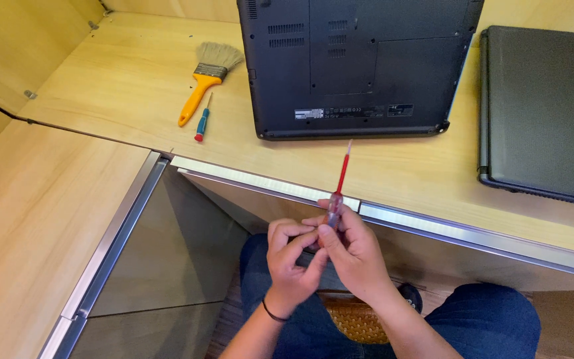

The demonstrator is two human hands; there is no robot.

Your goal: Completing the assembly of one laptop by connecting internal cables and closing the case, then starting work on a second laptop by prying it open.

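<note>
Both my hands meet in front of my lap, just below the desk's metal front edge (433, 226). My right hand (353, 252) grips the handle of a red screwdriver (341, 178) whose shaft points up and away toward an upturned black laptop (357, 63). My left hand (290, 259) has its fingers on the lower end of the same handle. The laptop lies bottom side up at the back of the wooden desk (134, 86), a short way beyond the screwdriver's tip.
A second, closed dark laptop (546, 106) lies at the right. At the left of the desk rest a yellow-handled paintbrush (207, 76) and a small blue and red screwdriver (202, 121). A wooden side surface (28, 219) runs along the left.
</note>
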